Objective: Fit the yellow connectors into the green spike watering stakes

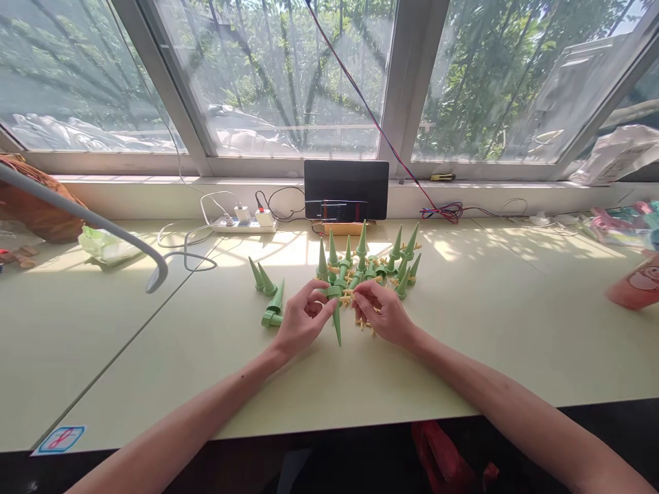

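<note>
My left hand (301, 319) is closed round the wide end of a green cone-shaped spike (336, 321), whose tip points down toward me. My right hand (382, 312) pinches a small yellow piece (346, 299) at the spike's wide end. Just behind my hands a cluster of several green spikes (368, 264) stands upright among small yellow pieces. A few more yellow pieces lie under my right hand. To the left of my left hand a smaller group of green spikes (268, 291) lies and stands on the pale table (463, 329).
A black screen with a phone (346, 199) leans against the window sill behind the cluster. A power strip and cables (241, 221) lie at back left. A grey curved lamp arm (103, 230) crosses the left. Bags and an orange object (636, 281) sit at right.
</note>
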